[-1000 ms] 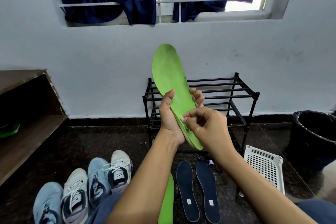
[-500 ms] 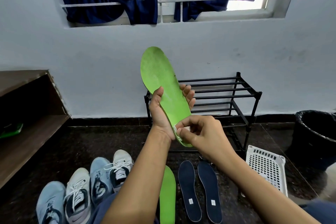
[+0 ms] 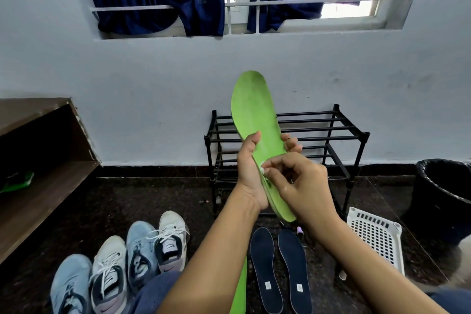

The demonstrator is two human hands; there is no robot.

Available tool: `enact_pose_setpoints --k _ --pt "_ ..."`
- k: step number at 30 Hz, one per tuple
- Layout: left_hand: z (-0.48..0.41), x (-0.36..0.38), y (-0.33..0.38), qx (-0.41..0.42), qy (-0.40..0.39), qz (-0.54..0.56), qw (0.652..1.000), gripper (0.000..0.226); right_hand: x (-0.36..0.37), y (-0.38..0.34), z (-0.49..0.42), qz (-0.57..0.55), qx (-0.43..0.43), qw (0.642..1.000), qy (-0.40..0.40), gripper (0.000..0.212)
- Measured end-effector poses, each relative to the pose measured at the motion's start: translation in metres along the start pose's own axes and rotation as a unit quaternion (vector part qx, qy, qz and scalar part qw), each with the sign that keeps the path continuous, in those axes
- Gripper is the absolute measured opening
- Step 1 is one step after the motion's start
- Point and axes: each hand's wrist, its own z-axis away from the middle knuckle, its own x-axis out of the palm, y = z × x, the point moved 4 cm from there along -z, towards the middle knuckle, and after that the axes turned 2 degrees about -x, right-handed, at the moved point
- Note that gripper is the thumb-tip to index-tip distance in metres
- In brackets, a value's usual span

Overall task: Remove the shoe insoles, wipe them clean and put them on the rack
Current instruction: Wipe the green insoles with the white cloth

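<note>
A person's left hand point(image 3: 251, 173) grips a green insole point(image 3: 252, 109) about its middle, thumb on the near face and fingers curled round the far edge, while the right hand point(image 3: 300, 186) pinches a small white scrap point(image 3: 262, 170), too small to identify, against its lower half. The insole is held in the air in front of the black rack point(image 3: 331, 132), its long axis near upright and leaning left, the broad end rising above the rack's top tier and the narrow end pointing down toward the person. Two navy insoles point(image 3: 265, 270) and a second green insole point(image 3: 240, 288) lie on the floor in front of the rack. With the insoles apparently out of the shoes point(image 3: 114, 273) left of the rack, cleaning seems under way; none has reached the rack.
</note>
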Motion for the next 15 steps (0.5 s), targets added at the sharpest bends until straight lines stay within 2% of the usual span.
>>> enact_pose_setpoints --k 4,11,15 --pt "0.002 -0.002 0.006 0.002 -0.008 0.003 1.000 0.047 0.003 -0.006 0.003 -0.001 -0.018 1.000 -0.017 0.012" --pt "0.003 -0.024 0.039 0.080 0.014 0.022 0.996 0.049 0.016 -0.012 0.015 -0.029 -0.027 0.988 -0.147 0.018" --pt "0.006 -0.027 0.046 0.097 0.013 0.026 0.995 0.048 0.018 -0.011 0.016 0.000 -0.050 0.977 -0.210 0.014"
